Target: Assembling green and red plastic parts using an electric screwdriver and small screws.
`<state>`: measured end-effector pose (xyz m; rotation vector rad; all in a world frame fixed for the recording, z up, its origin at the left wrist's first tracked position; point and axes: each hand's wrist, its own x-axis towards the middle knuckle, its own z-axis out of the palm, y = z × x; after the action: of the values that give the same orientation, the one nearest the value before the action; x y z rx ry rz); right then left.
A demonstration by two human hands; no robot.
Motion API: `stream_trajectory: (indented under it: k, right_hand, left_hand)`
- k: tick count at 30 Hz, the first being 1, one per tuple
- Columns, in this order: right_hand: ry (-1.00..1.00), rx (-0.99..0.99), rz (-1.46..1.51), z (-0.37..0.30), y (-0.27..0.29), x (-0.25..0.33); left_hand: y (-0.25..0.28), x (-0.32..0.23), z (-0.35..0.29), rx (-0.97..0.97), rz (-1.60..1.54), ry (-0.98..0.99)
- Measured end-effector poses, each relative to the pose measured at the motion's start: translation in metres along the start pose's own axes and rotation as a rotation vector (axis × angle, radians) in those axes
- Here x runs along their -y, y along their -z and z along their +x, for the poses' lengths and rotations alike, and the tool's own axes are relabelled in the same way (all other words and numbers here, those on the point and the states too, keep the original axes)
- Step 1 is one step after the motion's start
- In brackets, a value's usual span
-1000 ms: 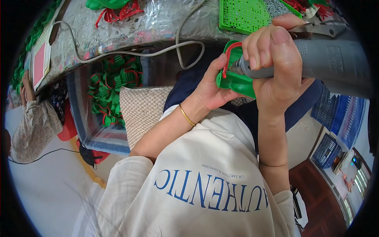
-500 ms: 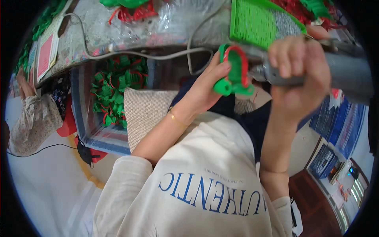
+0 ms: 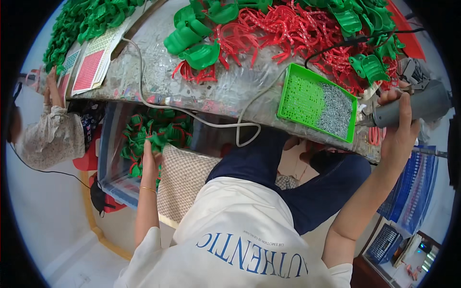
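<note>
My left hand (image 3: 151,161) is at the right side of a clear-walled bin (image 3: 113,178), beside a pile of green pieces with red bands (image 3: 156,128). Its fingers are stretched out, and I see nothing gripped in them. At the far right, my right hand (image 3: 402,126) grips a grey cylindrical power screwdriver (image 3: 422,103), its metal tip pointing left. That tip sits just past the right edge of a bright green tray (image 3: 282,103). Small silvery screws (image 3: 336,111) are heaped in the tray's right part.
Loose red curved strips (image 3: 283,29) and green moulded pieces (image 3: 200,55) cover the table's far side. A grey cable (image 3: 185,114) droops over its front edge. Printed cards (image 3: 90,69) lie at left, near another person's sleeve (image 3: 50,132). A woven cushion (image 3: 185,180) adjoins the bin.
My left hand has gone from beside the screwdriver tip to the bin and no longer holds the green and red piece. My right hand has carried the screwdriver rightward, beyond the tray.
</note>
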<state>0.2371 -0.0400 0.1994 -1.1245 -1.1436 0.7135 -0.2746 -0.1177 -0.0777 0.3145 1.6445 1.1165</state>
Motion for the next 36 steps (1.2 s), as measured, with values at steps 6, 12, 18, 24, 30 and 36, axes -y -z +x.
stream_trajectory:
  k: [6,12,18,24,30,36]
  right_hand:
    - [0.098,-0.158,-0.336,-0.004,0.004,-0.004]
    - [0.140,-0.179,-0.453,-0.035,0.025,-0.001]
    - [-0.243,0.099,-0.375,-0.081,0.019,-0.035]
    - [-0.377,0.400,-0.221,-0.076,-0.044,-0.068]
    - [-0.336,0.460,-0.110,-0.061,-0.120,-0.069]
    - [-0.168,0.563,-0.572,-0.063,-0.129,-0.084]
  left_hand:
    - [-0.091,-0.082,-0.074,0.012,0.600,-1.051]
    - [-0.188,-0.136,-0.032,0.008,0.624,-1.292]
    - [-0.179,-0.141,0.013,0.178,0.606,-1.164]
    - [-0.182,-0.140,-0.017,0.208,0.311,-1.283]
    - [-0.189,-0.110,-0.103,0.365,0.442,-1.366]
    - [-0.186,-0.081,-0.109,0.499,0.348,-1.318]
